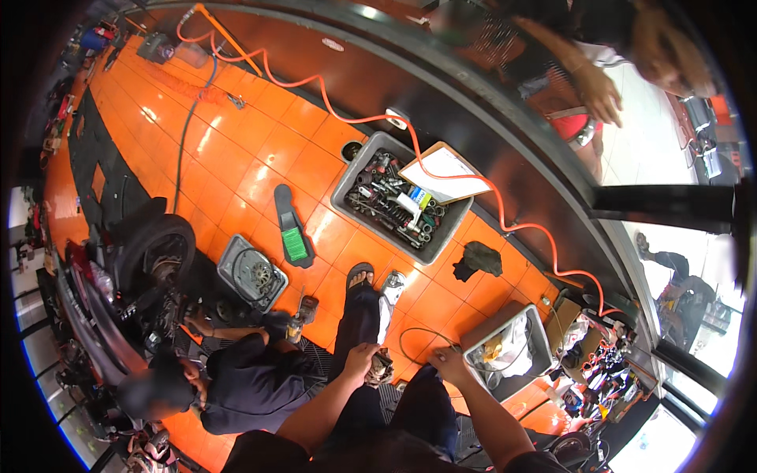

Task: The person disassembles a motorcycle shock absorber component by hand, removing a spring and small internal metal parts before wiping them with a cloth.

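Short black sleeves [264, 454], dark trousers [423, 410]

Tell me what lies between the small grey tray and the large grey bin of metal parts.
A long dark piece with a green patch, lying on the orange tiles; the head view shows it.

The motorbike [106, 327] and tools [386, 205] show a workshop.

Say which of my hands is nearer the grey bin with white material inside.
Right. Your right hand is close to the left edge of the grey bin; your left hand is farther off to the left, holding a crumpled brown item.
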`<act>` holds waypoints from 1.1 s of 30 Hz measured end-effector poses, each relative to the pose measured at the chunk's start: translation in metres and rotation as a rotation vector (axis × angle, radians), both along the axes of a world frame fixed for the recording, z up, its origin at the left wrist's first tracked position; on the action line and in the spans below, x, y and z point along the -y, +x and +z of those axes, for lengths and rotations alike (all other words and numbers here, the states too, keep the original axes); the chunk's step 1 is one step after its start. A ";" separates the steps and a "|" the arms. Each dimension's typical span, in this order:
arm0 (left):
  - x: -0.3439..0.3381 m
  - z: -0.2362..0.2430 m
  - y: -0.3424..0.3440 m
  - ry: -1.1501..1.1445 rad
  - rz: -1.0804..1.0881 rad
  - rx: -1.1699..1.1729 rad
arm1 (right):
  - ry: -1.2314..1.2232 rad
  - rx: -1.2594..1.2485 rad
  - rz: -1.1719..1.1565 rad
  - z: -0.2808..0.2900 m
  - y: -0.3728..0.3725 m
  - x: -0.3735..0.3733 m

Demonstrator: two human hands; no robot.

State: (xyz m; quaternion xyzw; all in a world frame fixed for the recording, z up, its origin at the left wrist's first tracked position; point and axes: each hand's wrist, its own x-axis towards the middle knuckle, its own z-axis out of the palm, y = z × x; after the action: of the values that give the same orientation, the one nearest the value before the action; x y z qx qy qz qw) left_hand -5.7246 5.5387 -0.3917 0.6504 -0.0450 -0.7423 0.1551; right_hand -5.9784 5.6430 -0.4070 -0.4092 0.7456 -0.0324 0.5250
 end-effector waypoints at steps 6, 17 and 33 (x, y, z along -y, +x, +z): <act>0.022 -0.084 -0.013 0.090 0.006 -0.060 | 0.061 0.017 -0.275 -0.137 0.014 0.160; -0.006 -0.144 -0.005 0.219 -0.300 -0.097 | -0.028 -0.096 -0.103 -0.330 0.050 0.334; 0.026 -0.134 0.003 0.351 -0.357 -0.189 | 0.438 -0.268 0.116 -0.394 0.077 0.396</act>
State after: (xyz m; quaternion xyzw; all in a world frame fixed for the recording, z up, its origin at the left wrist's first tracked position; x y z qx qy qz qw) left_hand -5.7218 5.5130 -0.5255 0.5770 -0.0150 -0.8116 -0.0898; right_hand -5.9011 5.2473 -0.8008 -0.3283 0.7731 0.2145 0.4986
